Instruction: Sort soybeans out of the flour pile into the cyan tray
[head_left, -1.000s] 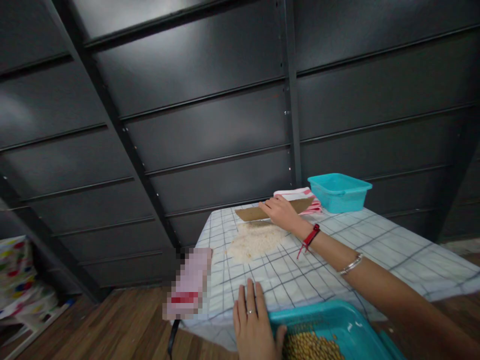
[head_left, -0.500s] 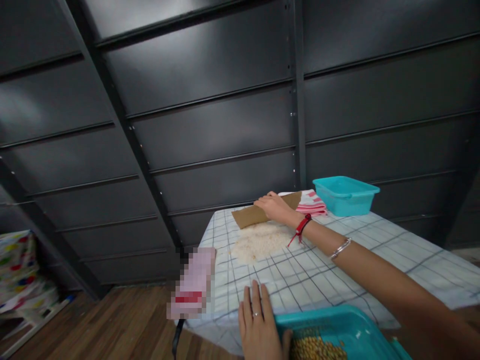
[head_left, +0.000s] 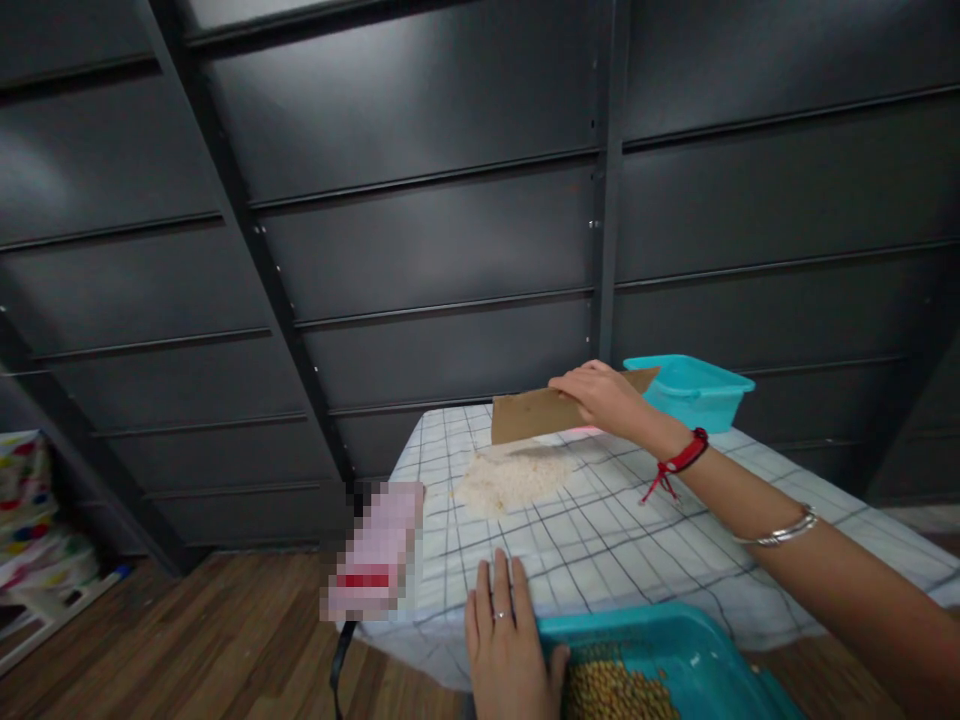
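Observation:
My right hand (head_left: 604, 398) grips the top edge of a brown piece of cardboard (head_left: 529, 416), which is tilted and raised over the far side of the table. Just below the cardboard, a spread heap of pale, rice-like grains (head_left: 514, 480) lies on the checked cloth. My left hand (head_left: 506, 640) is flat with its fingers stretched out at the table's near edge. Its thumb touches the rim of a teal basin (head_left: 675, 625) close to me. Small yellow-brown beans or kernels (head_left: 619, 692) fill part of that basin.
A second teal basin (head_left: 697, 395) stands at the table's far right. A blurred-out pink item (head_left: 379, 550) with a dark strap lies at the left edge. White cloth with dark lines (head_left: 622, 560) covers the table. Dark metal panels (head_left: 450, 250) rise behind it.
My right hand has lifted the cardboard and moved it to the right, so it now hides most of the pink-striped cloth. My left hand stays by the near basin.

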